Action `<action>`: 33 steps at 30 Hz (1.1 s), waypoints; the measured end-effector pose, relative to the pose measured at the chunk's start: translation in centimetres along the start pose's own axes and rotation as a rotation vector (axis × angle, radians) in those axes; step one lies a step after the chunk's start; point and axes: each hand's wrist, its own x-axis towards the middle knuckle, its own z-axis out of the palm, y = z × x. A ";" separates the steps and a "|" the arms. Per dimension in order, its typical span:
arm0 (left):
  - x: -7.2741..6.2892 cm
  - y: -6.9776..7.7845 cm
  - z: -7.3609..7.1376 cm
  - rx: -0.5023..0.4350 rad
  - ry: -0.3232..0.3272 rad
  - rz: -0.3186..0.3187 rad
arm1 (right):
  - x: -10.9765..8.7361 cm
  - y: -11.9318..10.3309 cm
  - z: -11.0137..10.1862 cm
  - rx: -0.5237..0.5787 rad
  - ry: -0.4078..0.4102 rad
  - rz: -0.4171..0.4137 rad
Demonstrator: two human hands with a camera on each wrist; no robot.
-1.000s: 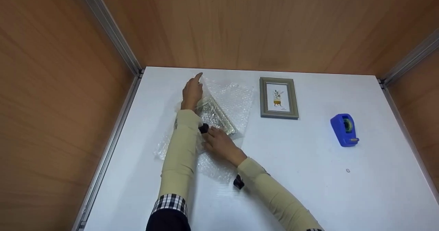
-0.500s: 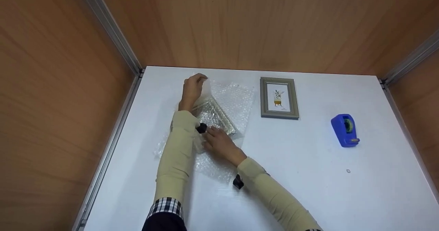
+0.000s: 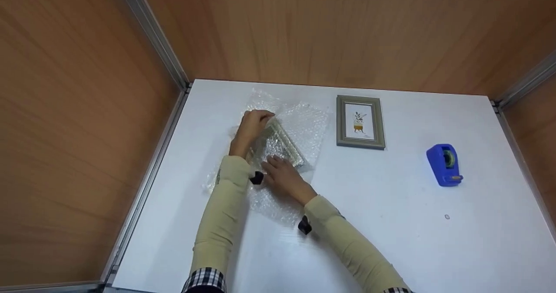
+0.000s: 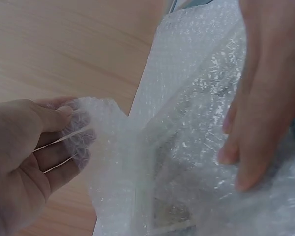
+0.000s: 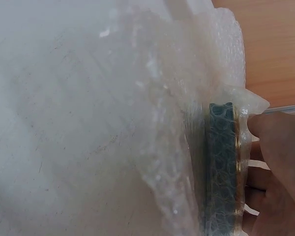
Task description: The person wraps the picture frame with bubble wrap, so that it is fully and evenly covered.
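A picture frame (image 3: 290, 148) with a pale, gold-toned border lies at a slant under bubble wrap (image 3: 309, 120), on the left half of the white table. My left hand (image 3: 251, 130) is at its far corner; in the left wrist view, thumb and fingers pinch a loose flap (image 4: 108, 147) of the wrap, held up off the sheet. Across the near part of the wrapped frame rests my right hand (image 3: 284, 178), fingers extended on the plastic. The right wrist view shows the frame's dark side edge (image 5: 222, 167) through the bubbles, beside those fingers.
Right of the wrap lies a second, grey-green picture frame (image 3: 360, 143) with a plant print. A blue tape dispenser (image 3: 444, 164) stands farther right, with a tiny clear scrap (image 3: 447, 217) nearer me. Wooden panels (image 3: 330, 32) border the table at the back and sides.
My left hand first had its index finger stretched out, then took the flap's edge and has drawn it toward me over the frame. The right hand stays on the wrap; the head view shifts slightly.
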 end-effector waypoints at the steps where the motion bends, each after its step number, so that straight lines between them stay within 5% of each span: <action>1: -0.3 0.0 0.2 0.003 -0.003 0.012 | 0.0 0.0 -0.1 0.000 -0.002 0.007; 9: -2.1 -0.6 2.6 0.044 0.024 0.051 | 0.2 0.3 -0.5 0.040 -0.049 0.065; 16: -3.4 -1.7 4.4 0.064 0.038 0.060 | 0.1 0.1 -0.3 -0.001 -0.022 0.034; 33: -5.0 -3.5 6.6 0.197 0.149 0.167 | 0.1 -0.3 -0.2 0.034 -0.084 0.068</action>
